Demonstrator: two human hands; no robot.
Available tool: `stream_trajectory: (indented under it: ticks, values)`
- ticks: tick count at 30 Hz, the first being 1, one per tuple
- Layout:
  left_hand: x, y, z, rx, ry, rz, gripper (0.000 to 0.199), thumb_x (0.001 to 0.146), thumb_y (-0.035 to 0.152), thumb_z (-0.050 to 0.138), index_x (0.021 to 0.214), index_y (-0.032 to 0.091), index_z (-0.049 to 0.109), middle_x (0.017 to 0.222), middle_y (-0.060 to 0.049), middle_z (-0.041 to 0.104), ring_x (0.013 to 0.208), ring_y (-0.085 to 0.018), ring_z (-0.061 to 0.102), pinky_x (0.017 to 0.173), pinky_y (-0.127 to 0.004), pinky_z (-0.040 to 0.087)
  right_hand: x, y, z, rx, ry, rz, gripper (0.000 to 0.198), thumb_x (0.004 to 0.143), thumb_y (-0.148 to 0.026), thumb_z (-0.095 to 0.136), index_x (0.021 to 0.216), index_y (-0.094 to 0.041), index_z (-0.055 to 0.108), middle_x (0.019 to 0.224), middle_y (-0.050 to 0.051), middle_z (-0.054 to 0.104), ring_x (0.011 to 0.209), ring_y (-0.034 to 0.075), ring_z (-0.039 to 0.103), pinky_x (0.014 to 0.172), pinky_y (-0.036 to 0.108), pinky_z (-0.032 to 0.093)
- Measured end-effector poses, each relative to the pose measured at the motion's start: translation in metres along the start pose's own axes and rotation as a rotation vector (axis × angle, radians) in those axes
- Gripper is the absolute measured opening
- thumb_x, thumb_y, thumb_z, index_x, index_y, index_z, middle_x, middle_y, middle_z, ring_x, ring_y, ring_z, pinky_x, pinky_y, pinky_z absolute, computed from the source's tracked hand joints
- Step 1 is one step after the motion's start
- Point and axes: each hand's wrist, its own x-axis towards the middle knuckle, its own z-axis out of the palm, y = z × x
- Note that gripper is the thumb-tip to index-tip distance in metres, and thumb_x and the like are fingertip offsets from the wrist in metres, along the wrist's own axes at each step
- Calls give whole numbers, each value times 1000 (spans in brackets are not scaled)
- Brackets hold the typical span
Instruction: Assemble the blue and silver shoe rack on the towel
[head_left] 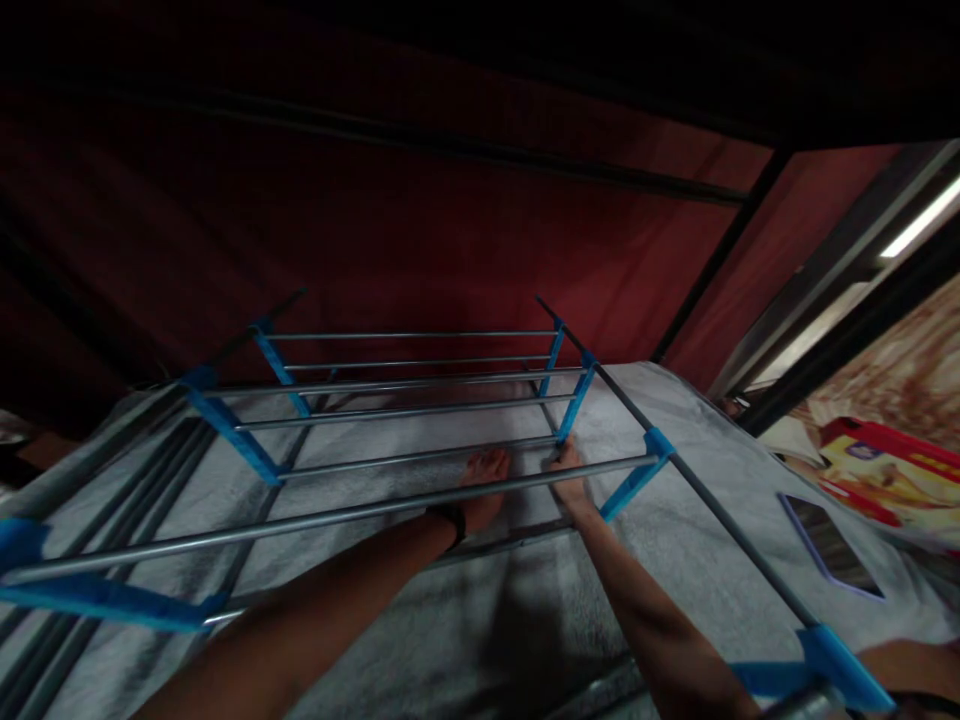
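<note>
A rack frame of thin grey metal tubes point(390, 386) and blue plastic connectors point(577, 400) lies in front of me. My left hand point(486, 490), with a dark band at the wrist, reaches under a nearer tube point(360, 508). Its fingers are curled at a lower metal tube point(390, 460). Close to its right, my right hand point(568, 478) has its fingers closed at the lower end of a blue connector point(571, 420), where that tube meets it. Both forearms pass beneath the nearer tube, and the fingertips are partly hidden in the dim light.
The rack rests on a grey fluffy blanket point(712, 520). Several loose dark tubes point(142, 500) lie at the left. A phone point(831, 545) and a red and yellow package point(892, 475) are at the right. Dark red cloth point(450, 230) hangs behind, and a dark post point(724, 260) stands at the right.
</note>
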Motion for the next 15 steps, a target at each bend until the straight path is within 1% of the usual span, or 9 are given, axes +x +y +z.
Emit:
stream_trajectory:
  ticks: [1, 3, 5, 7, 9, 12, 13, 15]
  values:
    - [-8, 3, -4, -22, -6, 25, 46, 101, 22, 41, 146, 15, 46, 157, -15, 48, 147, -28, 41, 123, -49, 29, -5, -3, -2, 6, 4, -6, 66, 81, -12, 41, 144, 5, 44, 139, 26, 57, 135, 31, 49, 117, 45, 35]
    - [-25, 7, -14, -81, -44, 78, 47, 101, 26, 43, 147, 15, 45, 156, -15, 49, 145, -27, 44, 121, -45, 34, -20, -7, -7, 14, 4, -28, 65, 79, -10, 41, 141, 5, 48, 145, 26, 54, 143, 32, 41, 121, 46, 30]
    - [-42, 9, -26, -118, -110, 107, 49, 99, 27, 47, 146, 13, 46, 153, -16, 51, 142, -27, 48, 118, -42, 38, -41, -9, -10, 32, -3, -51, 68, 75, -10, 42, 141, 2, 51, 147, 24, 53, 146, 32, 39, 122, 48, 29]
    - [-59, 11, -37, -123, -176, 127, 50, 96, 26, 52, 145, 14, 48, 155, -16, 49, 144, -26, 46, 118, -39, 37, -67, -6, -15, 84, -14, -92, 69, 74, -14, 45, 142, -2, 52, 148, 22, 53, 145, 33, 40, 122, 51, 31]
    - [-77, 11, -47, -127, -228, 142, 52, 94, 24, 56, 145, 16, 48, 159, -14, 44, 147, -26, 41, 119, -37, 36, -98, 0, -21, 169, -18, -143, 67, 75, -19, 47, 141, -8, 55, 146, 19, 56, 141, 33, 45, 119, 53, 36]
    - [-102, 8, -62, -148, -262, 141, 54, 92, 20, 58, 145, 19, 49, 162, -11, 41, 147, -25, 42, 117, -34, 39, -143, 12, -36, 291, -8, -214, 61, 78, -23, 47, 138, -19, 59, 140, 13, 61, 135, 30, 52, 116, 54, 41]
    - [-110, 7, -69, -142, -261, 133, 54, 91, 18, 59, 144, 19, 51, 161, -11, 42, 146, -24, 44, 116, -34, 40, -156, 16, -42, 318, -1, -228, 59, 79, -23, 47, 137, -21, 60, 140, 11, 62, 135, 29, 53, 116, 53, 42]
    - [-123, 4, -85, -125, -256, 136, 48, 89, 17, 61, 137, 23, 59, 154, -7, 53, 137, -22, 54, 111, -32, 45, -181, 22, -55, 344, 7, -246, 56, 80, -23, 48, 135, -22, 62, 139, 11, 63, 133, 27, 55, 114, 52, 44]
